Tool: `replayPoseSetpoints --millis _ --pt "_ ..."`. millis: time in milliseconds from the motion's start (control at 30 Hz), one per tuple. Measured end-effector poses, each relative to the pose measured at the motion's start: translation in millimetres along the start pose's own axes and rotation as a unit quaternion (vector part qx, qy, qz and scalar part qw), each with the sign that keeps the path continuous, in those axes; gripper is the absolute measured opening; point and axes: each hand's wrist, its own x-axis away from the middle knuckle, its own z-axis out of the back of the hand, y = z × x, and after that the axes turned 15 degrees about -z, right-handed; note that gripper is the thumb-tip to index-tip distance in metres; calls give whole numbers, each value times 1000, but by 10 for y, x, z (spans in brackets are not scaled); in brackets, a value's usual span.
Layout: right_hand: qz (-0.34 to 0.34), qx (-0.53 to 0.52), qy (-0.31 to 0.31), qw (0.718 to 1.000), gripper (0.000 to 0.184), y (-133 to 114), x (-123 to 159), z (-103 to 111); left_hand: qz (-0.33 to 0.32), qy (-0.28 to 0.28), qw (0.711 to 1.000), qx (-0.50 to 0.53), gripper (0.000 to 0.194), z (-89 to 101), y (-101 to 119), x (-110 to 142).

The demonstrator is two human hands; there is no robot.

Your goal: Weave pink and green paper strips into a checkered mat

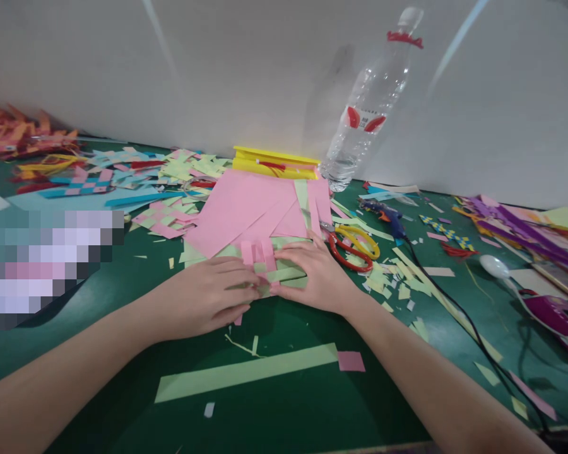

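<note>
A small weave of pink and light green paper strips (288, 272) lies on the table between my two hands. My left hand (211, 291) reaches in from the left, its bent fingers closed on the near left edge of the weave. From the right, my right hand (320, 272) holds the weave down, with thumb and fingers around its right part. Pink strip ends stick up between the hands, and one pokes out below my left fingers. Just beyond lie sheets of pink paper (250, 205). Scissors with red and yellow handles (353, 252) rest beside my right hand.
A long green strip (246, 373) and a pink piece (351, 361) lie in front. A tilted plastic bottle (366, 107) leans on the wall. Right are a blue glue gun (392, 221) with black cable and a white spoon (495, 267). Paper scraps (189, 165) cover the back left.
</note>
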Motion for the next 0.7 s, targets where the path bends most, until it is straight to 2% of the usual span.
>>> replayPoseSetpoints --millis 200,367,533,700 --pt "-5 -9 -3 1000 50 -24 7 3 1 -8 1000 -1 26 -6 -7 7" --pt "30 5 4 1000 50 -14 18 -1 1 6 1000 -3 27 -1 5 -2" --pt "69 -3 30 997 33 25 1 22 43 30 998 -29 28 -38 -13 20" --pt "98 -14 19 995 31 34 -14 43 91 32 995 -11 27 -37 -30 24"
